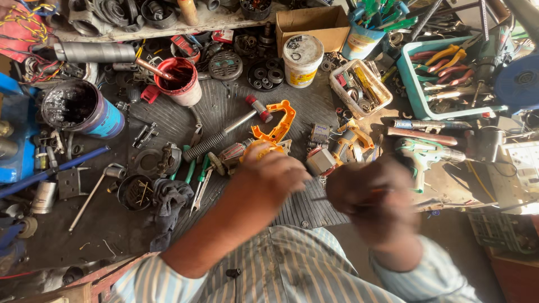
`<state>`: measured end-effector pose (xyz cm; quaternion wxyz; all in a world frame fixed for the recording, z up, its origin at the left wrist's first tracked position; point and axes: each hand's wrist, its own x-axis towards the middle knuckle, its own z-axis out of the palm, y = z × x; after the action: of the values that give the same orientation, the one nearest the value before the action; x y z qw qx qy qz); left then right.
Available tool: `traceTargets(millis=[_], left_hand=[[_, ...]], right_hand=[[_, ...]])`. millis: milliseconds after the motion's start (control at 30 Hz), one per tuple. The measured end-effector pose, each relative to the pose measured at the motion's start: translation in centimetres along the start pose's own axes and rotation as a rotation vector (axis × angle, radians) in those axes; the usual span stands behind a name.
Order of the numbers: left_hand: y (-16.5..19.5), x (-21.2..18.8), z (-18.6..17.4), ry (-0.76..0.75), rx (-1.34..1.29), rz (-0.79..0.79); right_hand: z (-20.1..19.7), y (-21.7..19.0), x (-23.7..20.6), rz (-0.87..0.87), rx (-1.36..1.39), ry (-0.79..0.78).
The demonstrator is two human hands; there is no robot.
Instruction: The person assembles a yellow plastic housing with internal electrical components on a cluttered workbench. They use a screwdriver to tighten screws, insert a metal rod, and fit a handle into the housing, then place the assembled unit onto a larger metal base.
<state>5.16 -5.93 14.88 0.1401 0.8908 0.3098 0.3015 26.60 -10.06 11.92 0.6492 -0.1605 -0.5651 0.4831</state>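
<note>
Two hands at work: left hand [273, 175] closed over orange motor part [263, 149]; right hand [373, 196], blurred, gripping thin tool [321, 197]. Likely mid-disassembly; next needs steady tip.

Both hands over the ribbed mat [224, 106] — left hand [272, 177] beside the orange tool housing [276, 126], right hand [370, 199] blurred, pinching something thin.

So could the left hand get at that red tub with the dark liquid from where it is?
Probably yes. The left hand is over the orange tool parts, and the red tub stands open farther up the mat. Only low things lie between, such as the hammer, so it could likely reach over them.
</note>
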Motion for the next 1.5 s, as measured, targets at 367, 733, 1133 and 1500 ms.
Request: traceTargets(millis=[367, 733, 1133, 1500], left_hand=[[-4.0, -0.3, 1.1, -0.038, -0.103, 0.119], [-5.9, -1.1, 4.5, 0.099, -0.049, -0.004], [-5.6, -1.0, 4.5, 0.066, 0.016, 0.048], [-5.4, -1.0, 4.3, 0.042, 0.011, 0.049]], right_hand=[[-1.1, 1.9, 1.4, 0.018, -0.015, 0.082], [3.7, 1.5, 8.1, 0.050, -0.031, 0.009], [2.6, 3.0, 7.0, 0.126, 0.015, -0.046], [2.6, 3.3, 6.7, 0.109, 0.016, -0.055]])
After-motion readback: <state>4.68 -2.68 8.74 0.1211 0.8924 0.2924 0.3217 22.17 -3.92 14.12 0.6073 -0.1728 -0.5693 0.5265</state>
